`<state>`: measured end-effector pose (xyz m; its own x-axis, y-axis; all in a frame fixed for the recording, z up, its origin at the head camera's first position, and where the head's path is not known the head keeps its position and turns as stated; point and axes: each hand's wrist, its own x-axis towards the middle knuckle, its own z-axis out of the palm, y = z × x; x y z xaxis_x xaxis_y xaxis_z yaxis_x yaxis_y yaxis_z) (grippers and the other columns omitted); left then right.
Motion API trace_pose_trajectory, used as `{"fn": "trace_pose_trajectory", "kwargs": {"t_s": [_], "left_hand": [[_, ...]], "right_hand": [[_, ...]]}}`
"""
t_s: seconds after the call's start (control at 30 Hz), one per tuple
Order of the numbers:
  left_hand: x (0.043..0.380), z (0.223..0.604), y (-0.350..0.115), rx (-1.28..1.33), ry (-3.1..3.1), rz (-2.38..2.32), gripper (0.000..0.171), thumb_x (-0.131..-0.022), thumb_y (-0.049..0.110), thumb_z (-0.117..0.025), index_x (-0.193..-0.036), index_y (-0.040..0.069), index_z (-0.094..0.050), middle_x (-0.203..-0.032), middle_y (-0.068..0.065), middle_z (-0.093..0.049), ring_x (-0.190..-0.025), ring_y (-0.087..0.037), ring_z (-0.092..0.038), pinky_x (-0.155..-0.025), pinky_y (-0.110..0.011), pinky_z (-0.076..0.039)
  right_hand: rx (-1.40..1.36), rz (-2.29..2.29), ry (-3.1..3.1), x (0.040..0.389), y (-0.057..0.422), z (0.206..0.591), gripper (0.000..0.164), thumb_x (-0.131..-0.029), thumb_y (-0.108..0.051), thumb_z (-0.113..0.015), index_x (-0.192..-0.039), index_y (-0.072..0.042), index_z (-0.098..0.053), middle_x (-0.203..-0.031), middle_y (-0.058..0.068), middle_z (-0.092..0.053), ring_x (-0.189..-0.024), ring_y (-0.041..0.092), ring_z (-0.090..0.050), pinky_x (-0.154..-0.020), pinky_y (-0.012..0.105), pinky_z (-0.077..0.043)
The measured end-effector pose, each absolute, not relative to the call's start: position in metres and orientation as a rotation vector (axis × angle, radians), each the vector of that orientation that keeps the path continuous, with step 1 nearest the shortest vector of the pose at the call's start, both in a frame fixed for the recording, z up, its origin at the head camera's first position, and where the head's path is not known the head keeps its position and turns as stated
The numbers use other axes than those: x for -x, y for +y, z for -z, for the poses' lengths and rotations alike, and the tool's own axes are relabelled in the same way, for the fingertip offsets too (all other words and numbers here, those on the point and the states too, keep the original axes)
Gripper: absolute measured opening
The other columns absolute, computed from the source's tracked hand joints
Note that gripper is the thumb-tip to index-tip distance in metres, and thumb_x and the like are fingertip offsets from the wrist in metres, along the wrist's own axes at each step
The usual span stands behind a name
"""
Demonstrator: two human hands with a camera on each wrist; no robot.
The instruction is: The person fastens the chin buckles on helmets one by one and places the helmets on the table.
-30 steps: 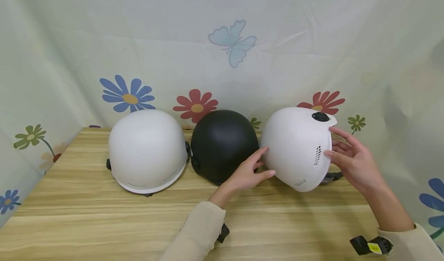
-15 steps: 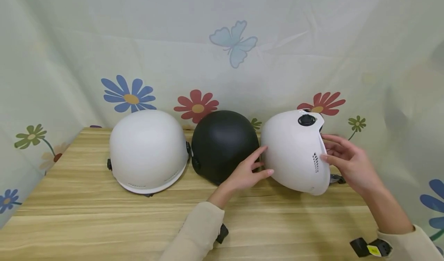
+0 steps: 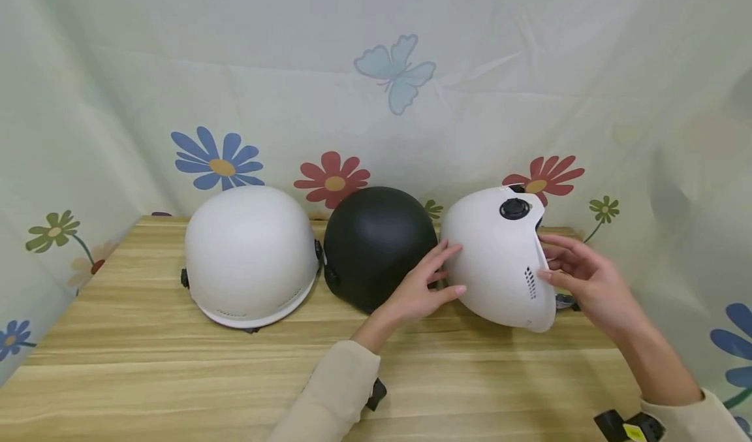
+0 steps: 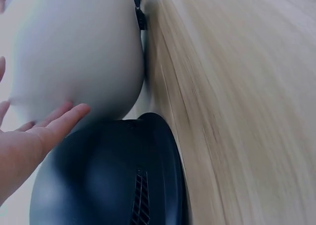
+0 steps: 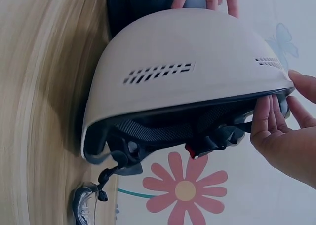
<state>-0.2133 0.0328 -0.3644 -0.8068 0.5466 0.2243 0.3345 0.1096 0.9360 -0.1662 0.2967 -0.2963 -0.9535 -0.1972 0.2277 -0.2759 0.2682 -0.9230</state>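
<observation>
Pinching the rim of the tilted white helmet (image 3: 490,266) with the right grip (image 3: 593,285), between a thumb outside and fingers tucked within. With the left grip (image 3: 420,288), extended loosely at the crown and grasping nothing; impossible to tell whether pressing on the shell or just beside. Located near the right end of the desk (image 3: 235,383), crown turned left and opening turned right. Apt to roll or slip if pinched too lightly, owing to a smooth, rounded shell and firm purchase at one edge only. Prone to bump the black helmet (image 3: 376,246) if tipped leftward, because of lying touching or nearly so. Also likely to catch on the strap (image 5: 105,174), hanging from the opening towards the desk: easily trapped beneath the rim if lowered carelessly, then leaving the shell propped askew. Farther left, possibly shoving the second white helmet (image 3: 249,259) in turn, through contact with the black helmet.
</observation>
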Motion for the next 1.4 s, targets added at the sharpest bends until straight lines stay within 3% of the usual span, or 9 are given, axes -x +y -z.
{"fn": "trace_pose_trajectory", "kwargs": {"t_s": [0.13, 0.4, 0.67, 0.93, 1.23, 1.4], "left_hand": [[0.216, 0.371, 0.032, -0.859, 2.228, -1.743, 0.062, -0.088, 0.023, -0.062, -0.142, 0.027, -0.032, -0.150, 0.002, -0.016, -0.122, -0.029, -0.044, -0.094, -0.042, -0.041], [0.215, 0.375, 0.030, -0.835, 2.299, -1.722, 0.060, -0.087, 0.024, -0.063, -0.141, 0.023, -0.035, -0.146, -0.004, -0.025, -0.120, -0.027, -0.046, -0.095, -0.046, -0.039], [0.215, 0.375, 0.034, -0.844, 2.306, -1.859, 0.050, -0.087, 0.018, -0.064, -0.134, 0.016, -0.047, -0.141, 0.000, -0.032, -0.118, -0.020, -0.043, -0.086, -0.031, -0.047], [0.214, 0.374, 0.035, -0.859, 2.278, -1.900, 0.048, -0.087, 0.017, -0.064, -0.132, 0.013, -0.049, -0.141, -0.003, -0.032, -0.119, -0.023, -0.042, -0.090, -0.046, -0.044], [0.215, 0.373, 0.037, -0.818, 2.250, -1.915, 0.051, -0.086, 0.007, -0.063, -0.133, 0.003, -0.044, -0.136, -0.015, -0.034, -0.117, -0.032, -0.043, -0.091, -0.049, -0.042], [0.212, 0.371, 0.038, -0.789, 2.273, -1.882, 0.055, -0.087, 0.011, -0.063, -0.137, 0.008, -0.041, -0.134, -0.013, -0.037, -0.117, -0.027, -0.045, -0.092, -0.040, -0.043]], "right_hand": [[-0.414, -1.648, -2.543, 0.165, 0.294, 0.298, 0.047, -0.087, -0.005, -0.061, -0.132, -0.010, -0.047, -0.107, -0.002, -0.059, -0.088, 0.013, -0.056, -0.071, 0.022, -0.051], [-0.370, -1.498, -2.613, 0.162, 0.285, 0.307, 0.047, -0.085, -0.008, -0.064, -0.130, -0.011, -0.049, -0.099, 0.001, -0.054, -0.086, 0.013, -0.055, -0.067, 0.023, -0.051], [-0.414, -1.472, -2.595, 0.159, 0.279, 0.309, 0.051, -0.084, -0.005, -0.065, -0.132, -0.010, -0.047, -0.098, 0.003, -0.055, -0.084, 0.014, -0.055, -0.068, 0.021, -0.049], [-0.438, -1.453, -2.598, 0.157, 0.274, 0.312, 0.051, -0.084, -0.006, -0.065, -0.131, -0.008, -0.047, -0.097, 0.006, -0.053, -0.084, 0.014, -0.055, -0.067, 0.020, -0.048], [-0.530, -1.435, -2.576, 0.159, 0.270, 0.320, 0.048, -0.081, 0.001, -0.066, -0.126, -0.003, -0.049, -0.095, 0.009, -0.051, -0.080, 0.014, -0.054, -0.065, 0.021, -0.048], [-0.598, -1.352, -2.579, 0.160, 0.268, 0.327, 0.046, -0.079, 0.003, -0.068, -0.122, -0.002, -0.053, -0.092, 0.009, -0.052, -0.077, 0.013, -0.052, -0.064, 0.021, -0.047]]}}
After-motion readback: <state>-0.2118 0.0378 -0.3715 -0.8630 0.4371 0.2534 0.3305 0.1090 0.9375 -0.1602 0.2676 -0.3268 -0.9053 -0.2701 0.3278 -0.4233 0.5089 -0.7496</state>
